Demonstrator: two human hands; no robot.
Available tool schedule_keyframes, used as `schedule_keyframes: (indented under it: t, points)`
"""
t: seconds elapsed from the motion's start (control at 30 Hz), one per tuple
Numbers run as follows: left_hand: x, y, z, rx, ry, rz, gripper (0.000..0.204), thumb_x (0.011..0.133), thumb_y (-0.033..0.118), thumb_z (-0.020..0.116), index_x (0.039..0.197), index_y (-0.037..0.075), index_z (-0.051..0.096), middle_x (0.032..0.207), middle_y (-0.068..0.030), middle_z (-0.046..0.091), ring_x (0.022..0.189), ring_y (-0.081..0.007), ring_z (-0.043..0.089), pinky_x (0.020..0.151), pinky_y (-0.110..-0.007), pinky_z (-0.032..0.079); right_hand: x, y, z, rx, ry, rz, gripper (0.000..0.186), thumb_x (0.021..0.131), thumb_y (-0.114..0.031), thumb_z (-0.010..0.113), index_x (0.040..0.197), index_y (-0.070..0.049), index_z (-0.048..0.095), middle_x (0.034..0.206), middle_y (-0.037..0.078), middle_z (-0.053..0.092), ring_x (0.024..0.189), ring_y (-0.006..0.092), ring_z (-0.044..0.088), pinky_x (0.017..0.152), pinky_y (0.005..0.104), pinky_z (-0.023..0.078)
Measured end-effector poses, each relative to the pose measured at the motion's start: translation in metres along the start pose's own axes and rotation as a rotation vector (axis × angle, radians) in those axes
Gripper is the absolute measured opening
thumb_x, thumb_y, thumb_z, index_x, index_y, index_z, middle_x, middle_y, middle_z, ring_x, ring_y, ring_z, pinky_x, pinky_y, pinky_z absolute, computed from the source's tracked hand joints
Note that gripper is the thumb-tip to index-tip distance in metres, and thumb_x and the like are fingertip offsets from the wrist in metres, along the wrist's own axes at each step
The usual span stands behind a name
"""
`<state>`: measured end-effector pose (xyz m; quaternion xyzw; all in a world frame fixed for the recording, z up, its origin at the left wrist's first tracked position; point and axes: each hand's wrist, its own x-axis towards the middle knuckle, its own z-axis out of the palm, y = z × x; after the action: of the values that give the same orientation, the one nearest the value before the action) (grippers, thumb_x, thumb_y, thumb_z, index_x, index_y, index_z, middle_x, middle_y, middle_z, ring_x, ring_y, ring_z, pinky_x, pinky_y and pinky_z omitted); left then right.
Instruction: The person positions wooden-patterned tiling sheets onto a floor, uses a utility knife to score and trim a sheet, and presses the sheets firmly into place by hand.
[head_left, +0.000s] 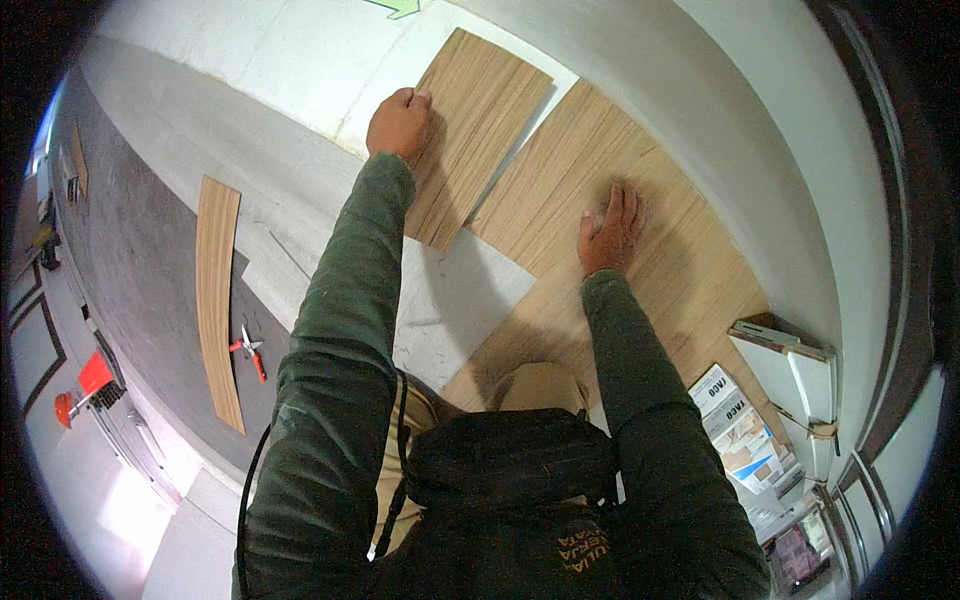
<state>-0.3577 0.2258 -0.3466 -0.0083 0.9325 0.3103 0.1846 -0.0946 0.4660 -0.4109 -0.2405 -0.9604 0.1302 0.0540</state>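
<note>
My left hand [398, 125] is closed on the left edge of a loose wood-grain floor plank [480, 130], its fingers curled over that edge. The plank is slightly raised, and a narrow gap with a shadow runs between it and the laid wood-grain flooring [560, 180] to its right. Flat on that flooring rests my right hand [614, 230], fingers stretched out and holding nothing. Pale bare underlay [450, 310] shows below the loose plank, between it and my knees.
Another long plank [215, 300] lies at the left on the grey floor [140, 200], with red-handled pliers [250, 353] beside it. White printed boxes [740, 425] stand at the right, near a white panel [795, 375]. A pale wall [770, 160] curves along the right side.
</note>
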Motion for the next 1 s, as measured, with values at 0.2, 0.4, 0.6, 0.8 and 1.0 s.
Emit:
schedule_keyframes:
  t: [0.2,0.4,0.6,0.8,1.0]
  points:
    - [0.045,-0.009,0.027,-0.073,-0.035,0.109,0.046,0.091,0.043,0.054,0.107,0.003,0.069,0.098,-0.0218,0.07,0.09,-0.0379,0.066,0.084,-0.045,0.049,-0.004,0.001,0.008,0.02,0.079,-0.078,0.063,0.088,-0.033,0.06,0.142,-0.006,0.043,0.149,0.016,0.039,0.138,0.0438,0.03,0.113,0.0561,0.026]
    - [0.068,-0.035,0.027,-0.183,-0.039,0.067,0.039,0.088,0.039,0.063,0.107,0.006,0.071,0.086,-0.0135,0.069,0.083,-0.027,0.063,0.078,-0.039,0.05,0.003,-0.004,0.013,0.021,0.089,-0.116,0.061,0.091,-0.041,0.054,0.142,-0.008,0.044,0.148,0.016,0.039,0.135,0.0435,0.034,0.111,0.0581,0.028]
    - [0.035,0.018,0.034,-0.043,0.075,0.136,0.038,0.085,0.023,0.062,0.115,0.0,0.058,0.097,-0.0229,0.064,0.085,-0.0382,0.062,0.075,-0.047,0.049,0.003,0.002,0.01,0.059,0.112,-0.114,0.062,0.091,-0.04,0.053,0.142,-0.007,0.043,0.148,0.016,0.04,0.136,0.0431,0.033,0.112,0.0579,0.026]
    - [0.036,-0.006,0.051,-0.01,0.25,0.269,0.043,0.083,0.023,0.062,0.121,0.001,0.058,0.102,-0.0248,0.063,0.093,-0.041,0.06,0.084,-0.047,0.048,0.004,-0.002,0.009,0.046,0.082,-0.074,0.062,0.089,-0.037,0.056,0.142,-0.007,0.044,0.149,0.016,0.039,0.139,0.0416,0.029,0.115,0.0562,0.022]
    - [0.022,0.011,0.046,-0.058,0.08,0.164,0.045,0.087,0.024,0.058,0.128,0.004,0.058,0.106,-0.0237,0.064,0.095,-0.0395,0.061,0.087,-0.046,0.048,0.001,-0.002,0.008,0.076,0.086,-0.04,0.061,0.089,-0.033,0.057,0.142,-0.006,0.044,0.149,0.016,0.039,0.139,0.0409,0.03,0.116,0.0549,0.022]
